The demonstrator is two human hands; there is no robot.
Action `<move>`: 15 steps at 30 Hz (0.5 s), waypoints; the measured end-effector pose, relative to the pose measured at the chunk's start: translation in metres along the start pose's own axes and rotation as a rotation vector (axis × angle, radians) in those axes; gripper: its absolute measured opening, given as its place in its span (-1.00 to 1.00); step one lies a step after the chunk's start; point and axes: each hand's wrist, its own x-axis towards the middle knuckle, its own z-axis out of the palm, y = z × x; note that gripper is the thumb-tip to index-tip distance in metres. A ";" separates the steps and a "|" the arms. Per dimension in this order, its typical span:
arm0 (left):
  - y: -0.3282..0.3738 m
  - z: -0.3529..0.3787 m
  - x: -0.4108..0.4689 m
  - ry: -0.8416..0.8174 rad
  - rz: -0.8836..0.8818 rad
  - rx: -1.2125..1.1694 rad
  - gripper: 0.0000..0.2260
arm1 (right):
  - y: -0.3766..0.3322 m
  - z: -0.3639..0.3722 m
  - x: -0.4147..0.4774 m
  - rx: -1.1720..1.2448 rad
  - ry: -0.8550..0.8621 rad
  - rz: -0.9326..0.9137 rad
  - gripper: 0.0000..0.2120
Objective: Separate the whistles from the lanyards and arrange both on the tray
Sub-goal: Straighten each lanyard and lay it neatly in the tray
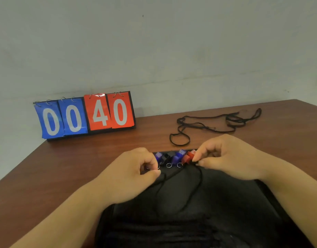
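The black tray (225, 221) lies nearest on the table (64, 167), with both forearms reaching over it. The left hand (136, 169) has its fingers curled, pinching a black cord (200, 179). The right hand (225, 156) pinches the cord beside the red whistle (189, 156). The other whistles (177, 157) line the tray's 12 o'clock edge, and loose lanyards (207, 124) lie at 1 o'clock.

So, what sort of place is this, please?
Probably a plain indoor room used for sports gear: a wooden table against a bare wall, a flip scoreboard reading 00 40, and whistles and black lanyards laid out.
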 end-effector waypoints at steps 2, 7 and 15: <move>0.001 0.001 0.000 0.048 0.022 0.053 -0.90 | -0.003 0.001 -0.002 0.005 0.002 -0.046 -0.83; 0.012 0.007 -0.005 0.028 0.020 -0.145 -0.53 | -0.013 0.004 -0.010 0.086 0.079 -0.190 -0.85; 0.022 0.016 -0.003 -0.105 0.059 -0.182 -0.67 | -0.016 0.012 -0.012 0.153 0.157 -0.293 -0.91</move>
